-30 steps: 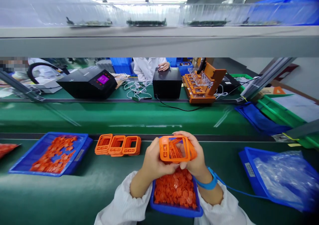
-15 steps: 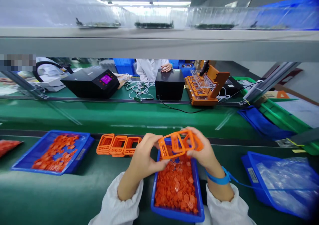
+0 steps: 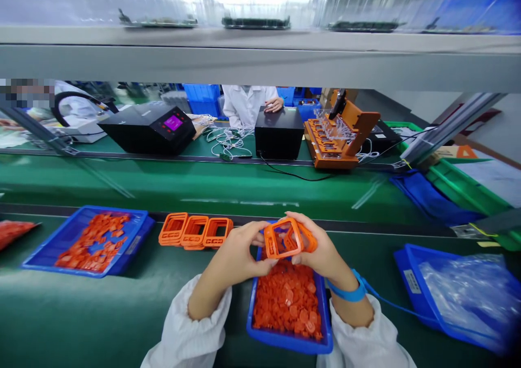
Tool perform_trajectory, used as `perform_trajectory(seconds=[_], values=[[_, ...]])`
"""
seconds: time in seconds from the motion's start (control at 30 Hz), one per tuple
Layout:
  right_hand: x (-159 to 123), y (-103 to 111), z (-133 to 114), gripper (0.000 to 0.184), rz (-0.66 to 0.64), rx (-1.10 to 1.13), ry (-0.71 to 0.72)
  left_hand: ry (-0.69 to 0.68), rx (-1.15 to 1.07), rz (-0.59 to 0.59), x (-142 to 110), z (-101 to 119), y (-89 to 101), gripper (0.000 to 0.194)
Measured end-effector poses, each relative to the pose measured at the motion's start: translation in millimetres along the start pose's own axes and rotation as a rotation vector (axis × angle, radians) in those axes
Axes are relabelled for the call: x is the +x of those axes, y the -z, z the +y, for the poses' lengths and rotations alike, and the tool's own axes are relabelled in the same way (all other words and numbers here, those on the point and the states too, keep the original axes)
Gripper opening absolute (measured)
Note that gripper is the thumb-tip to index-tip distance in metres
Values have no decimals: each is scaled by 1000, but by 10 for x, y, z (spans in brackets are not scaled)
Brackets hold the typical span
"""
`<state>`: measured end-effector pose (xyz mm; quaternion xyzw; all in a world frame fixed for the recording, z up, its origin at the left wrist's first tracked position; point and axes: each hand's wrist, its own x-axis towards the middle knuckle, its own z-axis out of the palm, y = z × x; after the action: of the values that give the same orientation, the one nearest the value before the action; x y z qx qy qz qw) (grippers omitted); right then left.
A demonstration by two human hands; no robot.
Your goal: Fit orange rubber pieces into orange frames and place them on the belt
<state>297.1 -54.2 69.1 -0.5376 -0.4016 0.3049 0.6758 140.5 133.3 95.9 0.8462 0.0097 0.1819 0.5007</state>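
My left hand (image 3: 236,254) pinches the left edge of an orange plastic frame (image 3: 270,243). At its right side, my right hand (image 3: 325,251) is closed around further orange frames (image 3: 309,240), with a blue wrist strap on that arm. The frames overlap in the two hands, and their exact number cannot be made out. Below both hands sits a blue tray (image 3: 290,347) heaped with small orange-red plastic pieces (image 3: 287,303). Left of my left hand, several similar frames (image 3: 194,244) stand in three stacks on the green work surface.
Another blue tray (image 3: 36,266) with small orange pieces lies at left. A blue tray (image 3: 411,254) of clear plastic bags is at right. Beyond the green strip stand two black boxes (image 3: 279,140) and an orange fixture (image 3: 337,162). A person's hand (image 3: 274,105) rests on one box.
The frames in my hands have come closer together and now overlap more. My right hand has moved slightly left, towards my left hand. The camera view has shifted a little.
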Motion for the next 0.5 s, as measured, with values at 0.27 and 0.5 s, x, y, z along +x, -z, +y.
perform_trajectory(seconds=[0.27,0.5], values=[[31,-36,-36,86,-14,28,70,35,-3,-12,-42,-36,36,69],[-66,-58,-10,86,96,242,131,9,47,-109,84,-186,11,50]])
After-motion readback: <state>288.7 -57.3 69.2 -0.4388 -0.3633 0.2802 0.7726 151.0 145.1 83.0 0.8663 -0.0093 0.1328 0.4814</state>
